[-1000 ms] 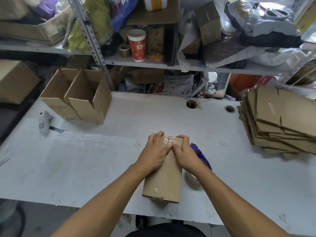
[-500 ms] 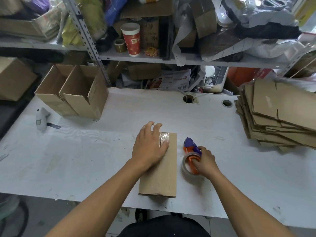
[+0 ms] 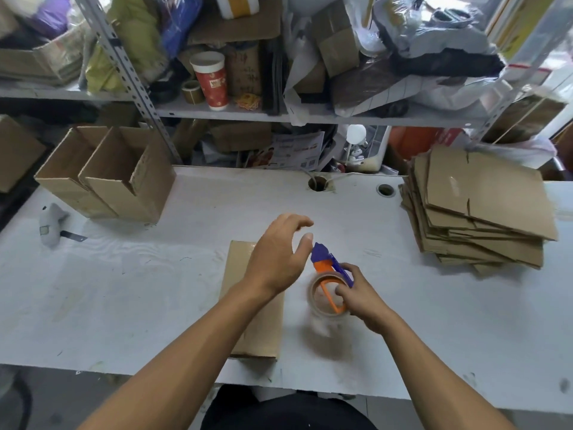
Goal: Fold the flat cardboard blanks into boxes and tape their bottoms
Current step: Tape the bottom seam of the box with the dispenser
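Left hand point(image 3: 279, 262) lifted off folded box point(image 3: 245, 308), now hovering above it, fingers loosely spread, holding nothing. Right hand point(image 3: 359, 293) just right of box, fingers curled round tape dispenser point(image 3: 328, 280), raised clear of table point(image 3: 124, 290). Flat blanks stack point(image 3: 477, 212) far right of box; two open boxes point(image 3: 108, 178) far left behind.

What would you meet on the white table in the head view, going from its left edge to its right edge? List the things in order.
Grey tool → two open folded boxes → box lying flat → left hand → tape dispenser held by the right hand → stack of flat cardboard blanks.
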